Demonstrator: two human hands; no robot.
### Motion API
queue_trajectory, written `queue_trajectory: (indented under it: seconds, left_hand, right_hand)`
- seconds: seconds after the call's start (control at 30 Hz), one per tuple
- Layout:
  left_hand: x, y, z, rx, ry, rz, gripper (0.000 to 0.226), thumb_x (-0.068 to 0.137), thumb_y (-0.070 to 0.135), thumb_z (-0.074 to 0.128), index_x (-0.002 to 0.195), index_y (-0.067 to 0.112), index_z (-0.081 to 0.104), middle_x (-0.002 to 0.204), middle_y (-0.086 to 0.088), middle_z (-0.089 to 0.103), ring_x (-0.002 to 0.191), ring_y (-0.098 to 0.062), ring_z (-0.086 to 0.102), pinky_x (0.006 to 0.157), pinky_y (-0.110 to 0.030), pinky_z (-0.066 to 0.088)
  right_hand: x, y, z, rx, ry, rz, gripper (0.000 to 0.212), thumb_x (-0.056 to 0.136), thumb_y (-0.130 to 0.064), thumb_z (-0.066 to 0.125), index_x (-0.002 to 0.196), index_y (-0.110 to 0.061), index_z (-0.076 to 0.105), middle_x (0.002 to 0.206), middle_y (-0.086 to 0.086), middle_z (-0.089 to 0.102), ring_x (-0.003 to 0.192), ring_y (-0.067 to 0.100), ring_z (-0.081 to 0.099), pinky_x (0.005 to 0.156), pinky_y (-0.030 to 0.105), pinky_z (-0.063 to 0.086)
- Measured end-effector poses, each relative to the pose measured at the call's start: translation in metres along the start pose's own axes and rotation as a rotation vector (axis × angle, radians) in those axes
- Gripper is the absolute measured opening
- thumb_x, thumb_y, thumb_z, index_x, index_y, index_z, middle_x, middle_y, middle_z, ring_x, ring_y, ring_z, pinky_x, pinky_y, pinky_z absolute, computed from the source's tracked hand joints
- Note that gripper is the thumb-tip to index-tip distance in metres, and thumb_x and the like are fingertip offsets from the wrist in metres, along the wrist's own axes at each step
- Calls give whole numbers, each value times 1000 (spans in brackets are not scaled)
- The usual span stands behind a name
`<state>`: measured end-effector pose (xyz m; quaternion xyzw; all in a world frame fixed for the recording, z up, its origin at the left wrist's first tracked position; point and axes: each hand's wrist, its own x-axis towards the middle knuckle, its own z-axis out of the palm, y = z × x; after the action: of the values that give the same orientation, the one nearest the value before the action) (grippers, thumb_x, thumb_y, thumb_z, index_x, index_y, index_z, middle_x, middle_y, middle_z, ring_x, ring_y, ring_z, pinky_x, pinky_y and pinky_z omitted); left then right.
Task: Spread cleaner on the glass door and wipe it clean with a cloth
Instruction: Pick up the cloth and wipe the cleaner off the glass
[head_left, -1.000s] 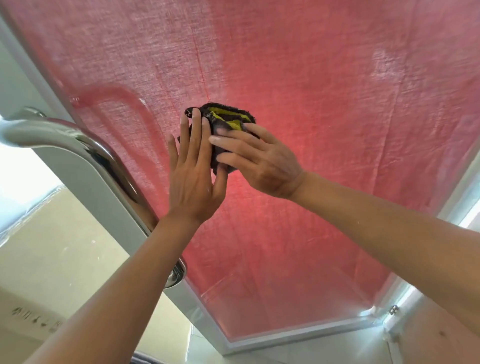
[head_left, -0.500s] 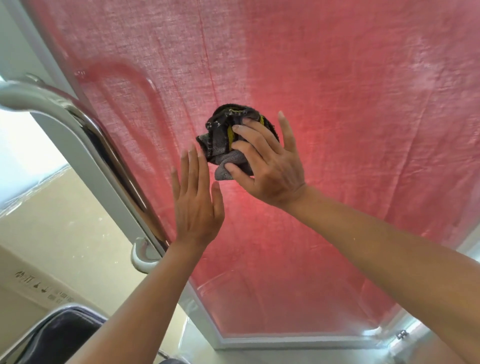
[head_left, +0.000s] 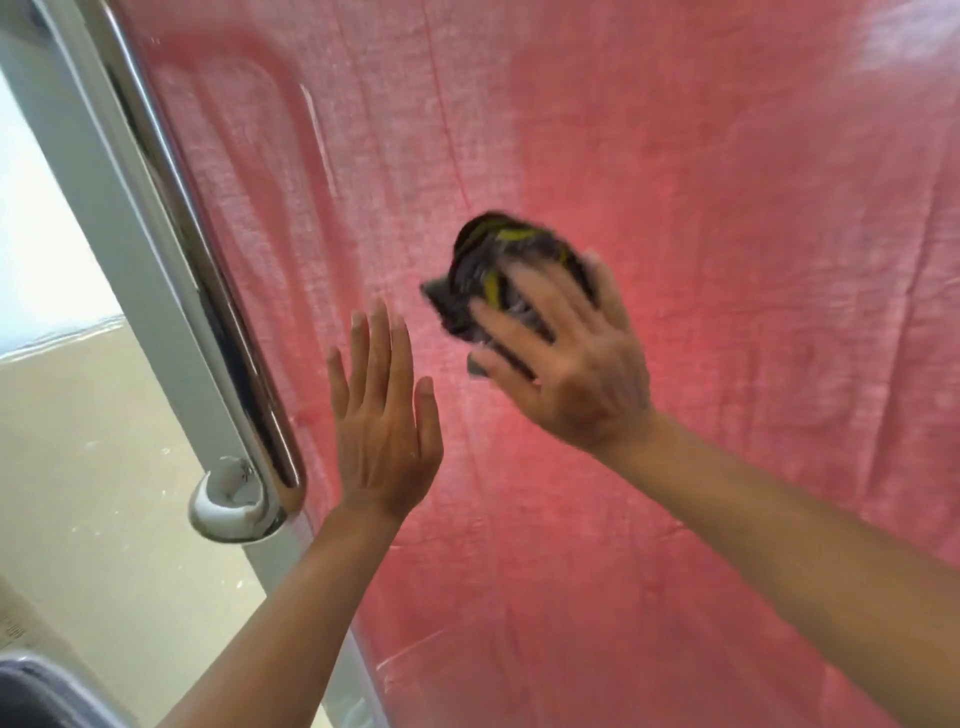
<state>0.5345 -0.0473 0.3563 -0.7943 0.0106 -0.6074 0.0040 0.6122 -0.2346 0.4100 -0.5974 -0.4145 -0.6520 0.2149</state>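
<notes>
The glass door (head_left: 753, 218) fills most of the view, with a red curtain behind the pane. A crumpled dark grey cloth with yellow stripes (head_left: 485, 270) is pressed against the glass near the middle. My right hand (head_left: 561, 353) lies over it with fingers spread and presses it to the pane; the hand is blurred by motion. My left hand (head_left: 382, 410) is flat against the glass just left of the cloth, fingers straight and together, holding nothing.
A chrome bar handle (head_left: 208, 270) runs down the door's left edge on a grey frame (head_left: 104, 223), ending in a round mount (head_left: 234, 499). Beige floor (head_left: 78, 467) lies to the left. A dark rimmed object (head_left: 31, 696) sits at the bottom left corner.
My left hand has come off the cloth and moved down-left onto bare glass. My right hand has slid the cloth to the right. The view has tilted toward the handle.
</notes>
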Motion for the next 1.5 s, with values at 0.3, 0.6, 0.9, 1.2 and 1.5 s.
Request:
queue_trajectory:
  seconds: [0.3,0.6,0.9,1.2,1.5]
  left_hand:
    - [-49,-29,21,40,63,167,56,109,18,32,160,-3,25,170,-19,19,159,-35,13,129,-57,8]
    - [-75,-42,33,36,108,201,58,106,14,30,161,-3,24,170,-20,19,159,-35,12,129,-60,8]
    - [-92,-38,42,62,146,170,56,109,20,27,161,-3,24,169,-23,22,158,-38,16,130,-56,5]
    - [-105,-34,41,79,130,155,57,110,21,29,162,0,20,171,-19,17,160,-34,11,130,-56,6]
    - [-130,-29,45,69,99,182,58,110,23,29,163,2,18,171,-18,15,160,-31,7,129,-56,3]
  right_hand:
    - [-63,-34,33,46,27,-129,19,101,-34,67,103,-20,80,132,12,68,130,30,61,115,58,39]
    - [-124,-62,38,66,-1,-129,16,100,-27,68,106,-16,79,135,14,66,133,33,58,116,58,37]
    - [-153,-61,31,73,15,-86,14,97,-20,72,106,-12,79,137,18,64,133,36,58,115,56,39]
    - [-124,-52,26,-56,177,169,39,103,-26,59,141,-20,63,145,13,59,139,30,53,123,52,29]
    - [-139,-29,9,-212,178,-181,26,104,-28,62,108,-6,76,123,11,71,116,28,67,106,46,46]
